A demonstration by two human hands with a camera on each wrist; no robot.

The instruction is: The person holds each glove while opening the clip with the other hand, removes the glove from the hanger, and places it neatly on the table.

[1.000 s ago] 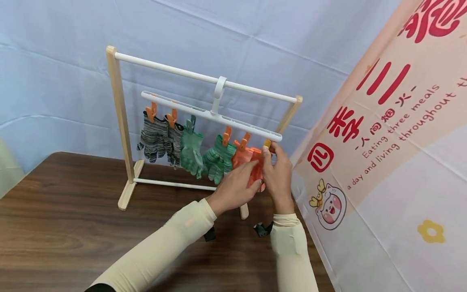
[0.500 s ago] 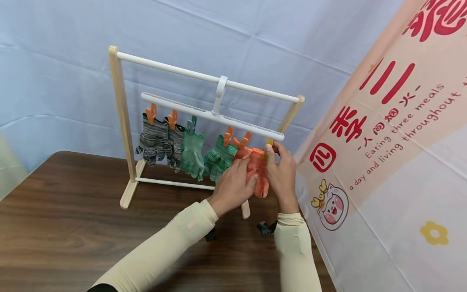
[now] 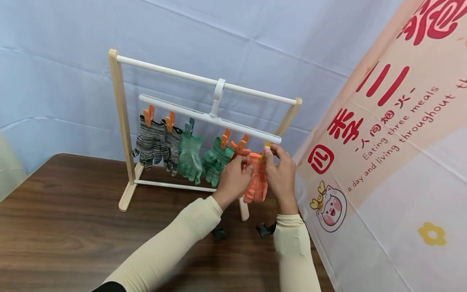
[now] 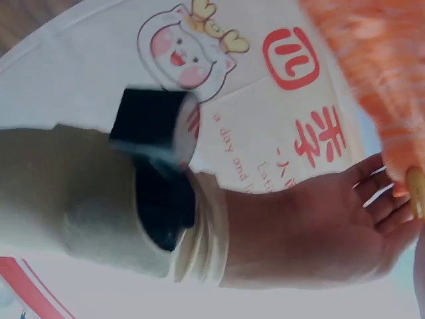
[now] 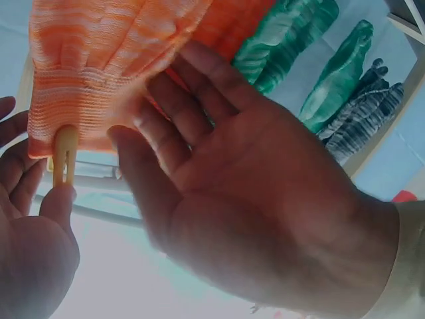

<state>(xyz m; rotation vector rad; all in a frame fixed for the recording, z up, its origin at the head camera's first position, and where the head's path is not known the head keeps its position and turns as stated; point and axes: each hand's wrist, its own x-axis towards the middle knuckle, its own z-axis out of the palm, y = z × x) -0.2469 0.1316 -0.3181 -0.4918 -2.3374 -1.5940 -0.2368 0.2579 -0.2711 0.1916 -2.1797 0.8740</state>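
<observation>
In the head view, an orange glove hangs below the right end of the white hanger. My right hand pinches a yellow clothespin at the glove's cuff. Around the cuff's left edge are the thumb and fingers of my left hand, which pinch it. The right wrist view shows the yellow clothespin over the orange cuff, and the left hand at the cuff's other corner. In the left wrist view, the right hand reaches the clothespin; its fingertips are partly cut off. Another orange glove, mostly hidden, hangs behind.
Grey gloves and green gloves hang from the hanger by orange and green clothespins. The hanger hooks over a wooden rack's white rod. The rack stands on a brown table, near a printed cloth at right.
The left hand's fingers have moved to the glove's left edge, and the front orange glove now hangs lower and nearer. The right hand stays on the yellow clothespin. The hanging gloves shift slightly.
</observation>
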